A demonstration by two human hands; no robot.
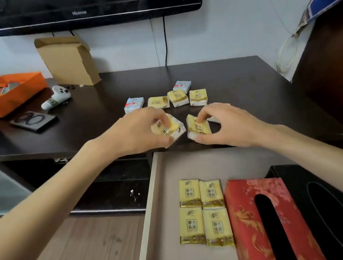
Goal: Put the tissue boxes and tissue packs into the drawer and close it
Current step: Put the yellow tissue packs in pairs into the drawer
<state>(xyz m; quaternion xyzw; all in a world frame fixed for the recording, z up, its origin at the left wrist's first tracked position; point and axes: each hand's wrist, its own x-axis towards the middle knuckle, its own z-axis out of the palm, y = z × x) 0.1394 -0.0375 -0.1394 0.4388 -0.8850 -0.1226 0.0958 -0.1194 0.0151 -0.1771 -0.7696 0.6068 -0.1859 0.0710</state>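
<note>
My left hand point(139, 130) grips a yellow tissue pack point(169, 129) near the dark table's front edge. My right hand point(226, 122) pinches another yellow tissue pack point(199, 127) right beside it. Behind them on the table lie three yellow packs point(178, 97) and two light-blue packs point(134, 104). The open drawer point(151, 194) below holds several yellow packs point(203, 210) in a square, a red tissue box point(265, 223) and a black tissue box point(331, 208) at the right.
On the dark table point(246, 93) at the left are an orange box point(10, 93), a white game controller point(56, 97), a dark flat package point(33, 121) and a cardboard box point(67, 60). A television point(83, 8) hangs above.
</note>
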